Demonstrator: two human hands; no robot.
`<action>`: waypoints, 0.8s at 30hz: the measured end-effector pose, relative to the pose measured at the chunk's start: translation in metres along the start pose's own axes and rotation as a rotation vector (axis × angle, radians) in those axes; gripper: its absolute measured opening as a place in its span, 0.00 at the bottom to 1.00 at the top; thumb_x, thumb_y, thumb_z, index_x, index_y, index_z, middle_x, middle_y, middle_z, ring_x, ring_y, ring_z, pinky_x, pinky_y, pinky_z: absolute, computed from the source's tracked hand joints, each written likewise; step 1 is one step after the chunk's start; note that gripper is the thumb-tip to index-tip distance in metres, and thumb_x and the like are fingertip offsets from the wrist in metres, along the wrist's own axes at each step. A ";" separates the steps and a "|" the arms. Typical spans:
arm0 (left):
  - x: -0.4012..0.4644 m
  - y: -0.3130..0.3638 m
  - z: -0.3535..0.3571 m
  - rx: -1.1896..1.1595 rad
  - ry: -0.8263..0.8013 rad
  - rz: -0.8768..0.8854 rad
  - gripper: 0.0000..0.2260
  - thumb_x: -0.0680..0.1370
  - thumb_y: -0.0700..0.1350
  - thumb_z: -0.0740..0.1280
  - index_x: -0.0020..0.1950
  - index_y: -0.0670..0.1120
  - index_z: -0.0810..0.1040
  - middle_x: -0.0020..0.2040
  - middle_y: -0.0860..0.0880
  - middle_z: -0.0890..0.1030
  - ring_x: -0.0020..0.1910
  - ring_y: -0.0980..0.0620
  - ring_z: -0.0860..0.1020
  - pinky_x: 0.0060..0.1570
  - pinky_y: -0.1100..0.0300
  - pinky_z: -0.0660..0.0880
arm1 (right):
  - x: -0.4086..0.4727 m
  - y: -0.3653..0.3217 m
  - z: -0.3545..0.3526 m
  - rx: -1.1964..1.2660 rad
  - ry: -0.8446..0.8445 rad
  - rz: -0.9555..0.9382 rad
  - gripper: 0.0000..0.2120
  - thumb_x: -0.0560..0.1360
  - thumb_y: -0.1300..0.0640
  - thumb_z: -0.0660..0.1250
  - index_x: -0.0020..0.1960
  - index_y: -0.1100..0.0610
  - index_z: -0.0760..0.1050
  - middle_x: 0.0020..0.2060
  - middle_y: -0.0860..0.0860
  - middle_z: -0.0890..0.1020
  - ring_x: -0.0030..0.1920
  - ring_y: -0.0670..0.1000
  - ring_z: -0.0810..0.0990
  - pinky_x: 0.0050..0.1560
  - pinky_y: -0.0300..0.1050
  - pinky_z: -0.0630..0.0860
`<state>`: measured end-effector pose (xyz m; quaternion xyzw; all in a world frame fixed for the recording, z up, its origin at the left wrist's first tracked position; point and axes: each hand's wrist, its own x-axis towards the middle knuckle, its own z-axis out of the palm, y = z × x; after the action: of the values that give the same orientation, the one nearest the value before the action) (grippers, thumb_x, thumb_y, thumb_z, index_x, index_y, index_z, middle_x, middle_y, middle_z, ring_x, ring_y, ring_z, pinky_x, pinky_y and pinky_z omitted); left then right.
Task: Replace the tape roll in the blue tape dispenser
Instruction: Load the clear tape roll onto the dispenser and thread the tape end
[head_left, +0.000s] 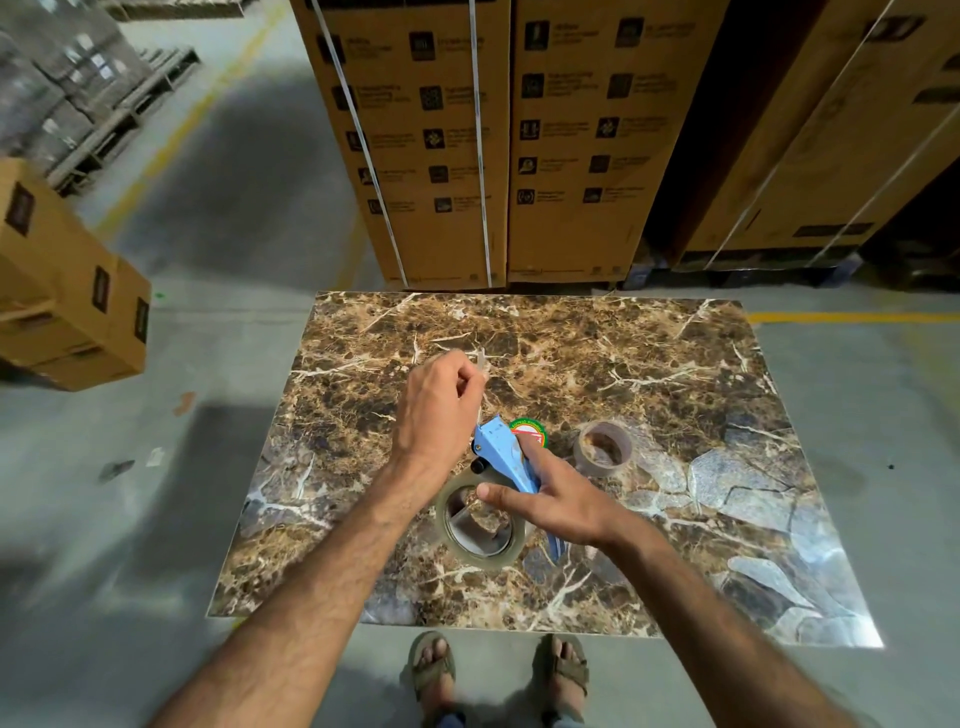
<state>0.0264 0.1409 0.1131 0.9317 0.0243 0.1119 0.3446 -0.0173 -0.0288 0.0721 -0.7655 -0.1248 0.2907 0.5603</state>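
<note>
The blue tape dispenser (501, 451) is held over the marble-patterned table (649, 364), with my right hand (550, 501) gripping its handle. A clear tape roll (480, 522) sits mounted on the dispenser, below the blue body. My left hand (441, 410) is raised beyond the dispenser's front end, fingers pinched on a strip of clear tape (483, 364) that runs up from it. A second, mostly used brownish roll (604, 448) lies flat on the table to the right. A red-and-green round label (530, 431) shows just behind the dispenser.
Tall strapped cardboard cartons (519, 145) stand right behind the table's far edge. More cartons (62, 291) sit on the floor at the left. My sandalled feet (498, 670) are at the table's near edge. Grey concrete floor with yellow lines surrounds the table.
</note>
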 end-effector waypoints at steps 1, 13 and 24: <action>0.001 0.001 0.002 -0.001 0.011 -0.003 0.04 0.81 0.42 0.69 0.47 0.45 0.80 0.41 0.53 0.81 0.33 0.63 0.74 0.28 0.70 0.72 | 0.001 0.001 -0.004 -0.012 -0.006 -0.002 0.18 0.77 0.46 0.73 0.59 0.51 0.69 0.42 0.42 0.78 0.37 0.36 0.77 0.40 0.34 0.75; 0.010 0.010 0.018 0.030 0.126 0.042 0.04 0.82 0.42 0.68 0.48 0.44 0.78 0.42 0.52 0.78 0.38 0.55 0.75 0.33 0.71 0.68 | 0.007 0.009 -0.025 -0.131 -0.053 -0.006 0.27 0.75 0.39 0.72 0.66 0.51 0.66 0.57 0.51 0.82 0.54 0.51 0.84 0.52 0.45 0.83; 0.028 0.007 0.026 0.025 0.147 0.018 0.04 0.82 0.43 0.68 0.49 0.44 0.79 0.45 0.48 0.81 0.39 0.54 0.77 0.34 0.71 0.70 | 0.017 0.022 -0.033 -0.334 -0.061 0.006 0.30 0.73 0.32 0.70 0.59 0.53 0.64 0.48 0.53 0.80 0.44 0.52 0.83 0.40 0.46 0.84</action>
<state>0.0591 0.1223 0.1033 0.9255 0.0426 0.1829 0.3290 0.0130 -0.0533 0.0529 -0.8390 -0.1859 0.2910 0.4204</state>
